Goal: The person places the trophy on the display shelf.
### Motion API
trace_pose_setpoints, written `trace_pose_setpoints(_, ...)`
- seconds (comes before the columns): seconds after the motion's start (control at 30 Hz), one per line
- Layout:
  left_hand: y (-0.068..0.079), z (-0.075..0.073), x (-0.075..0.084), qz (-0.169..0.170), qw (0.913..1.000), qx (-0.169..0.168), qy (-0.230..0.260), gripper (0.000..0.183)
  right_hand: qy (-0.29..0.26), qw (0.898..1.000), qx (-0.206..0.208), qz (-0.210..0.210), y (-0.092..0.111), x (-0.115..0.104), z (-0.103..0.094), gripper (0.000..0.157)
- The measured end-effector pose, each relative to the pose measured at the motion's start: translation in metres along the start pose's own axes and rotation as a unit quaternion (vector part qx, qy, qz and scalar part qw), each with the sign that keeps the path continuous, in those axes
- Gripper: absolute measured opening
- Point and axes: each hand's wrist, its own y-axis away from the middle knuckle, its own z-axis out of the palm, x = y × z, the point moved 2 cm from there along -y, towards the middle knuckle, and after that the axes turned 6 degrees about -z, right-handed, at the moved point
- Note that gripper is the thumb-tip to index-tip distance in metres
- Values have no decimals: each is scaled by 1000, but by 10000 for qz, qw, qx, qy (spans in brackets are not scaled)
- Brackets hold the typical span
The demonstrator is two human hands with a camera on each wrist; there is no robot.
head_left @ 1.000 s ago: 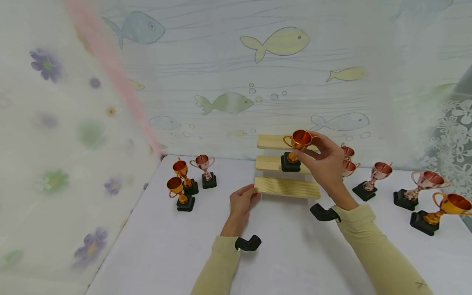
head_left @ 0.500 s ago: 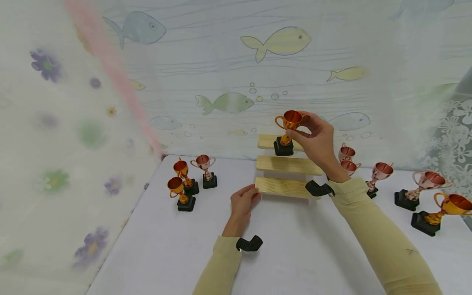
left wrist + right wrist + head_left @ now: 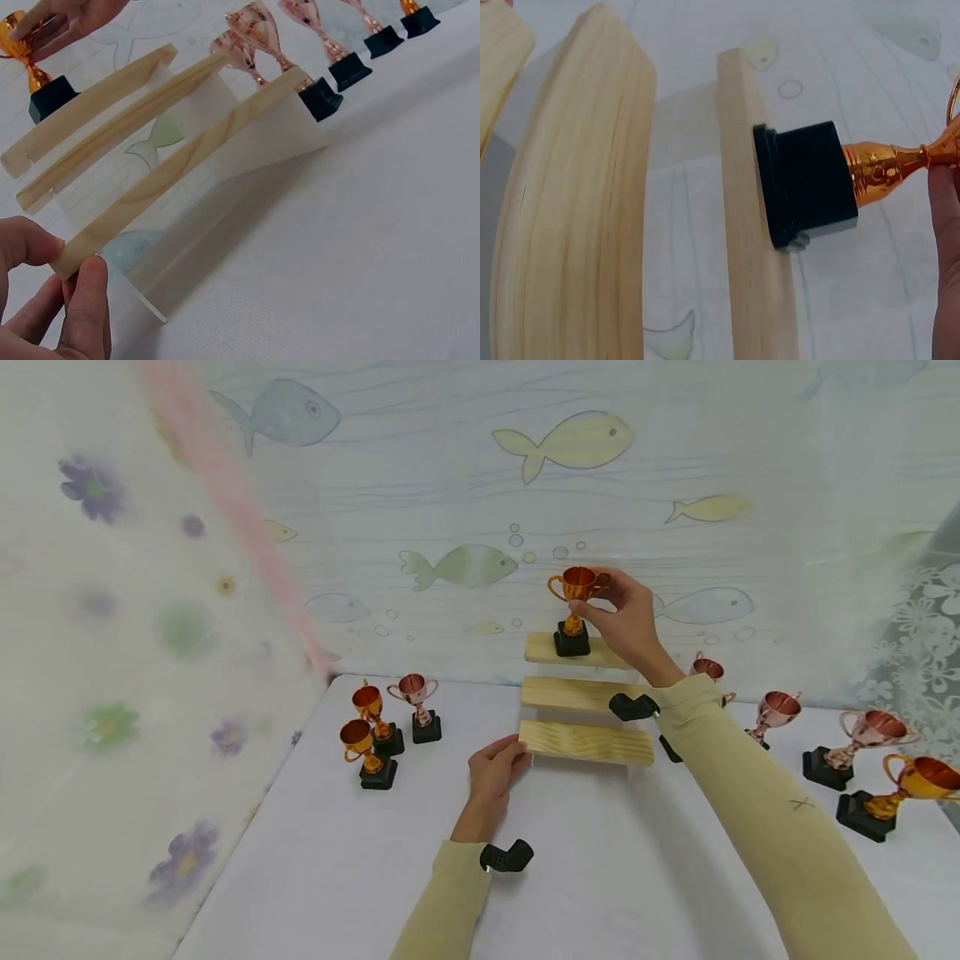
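A small gold trophy cup (image 3: 573, 625) with a black base stands upright at the top step of a three-step wooden stand (image 3: 585, 742). My right hand (image 3: 628, 617) pinches its stem and cup from the right side. In the right wrist view the black base (image 3: 814, 184) meets the top plank (image 3: 754, 225). Down at the left end of the lowest plank, my left hand (image 3: 491, 770) grips the wood between thumb and fingers, as the left wrist view shows at the plank (image 3: 180, 169). The middle and lowest planks carry nothing.
Two gold trophies (image 3: 370, 760) and a rose-gold trophy (image 3: 426, 720) stand left of the stand. Several rose-gold trophies (image 3: 776, 710) and a gold trophy (image 3: 873, 810) stand to its right, partly behind my right sleeve (image 3: 757, 793). A fish-patterned curtain (image 3: 450, 493) hangs behind the white table (image 3: 585, 877).
My right hand has carried the gold trophy up and leftward, from in front of the middle plank to the top plank. My left hand has stayed on the lowest plank.
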Motion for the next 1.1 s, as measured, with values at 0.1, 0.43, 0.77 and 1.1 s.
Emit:
trace_pose_setpoints(0.1,-1,-2,-1,28,10000,-53,8,33,89,9999,-4,68,0,-5,3,38)
trace_pose_setpoints(0.43,0,-2,-2,38,10000,-17,2,33,-101,9998,136,38,-2,-7,16,38)
trace_pose_setpoints(0.77,-4,-2,-2,90,9999,35,-31,32,-45,9998,192,58,-9,11,29,45)
trace_pose_setpoints(1.1,2,-1,3,-10,9999,-51,-114,31,13,9998,48,199,-9,6,31,43)
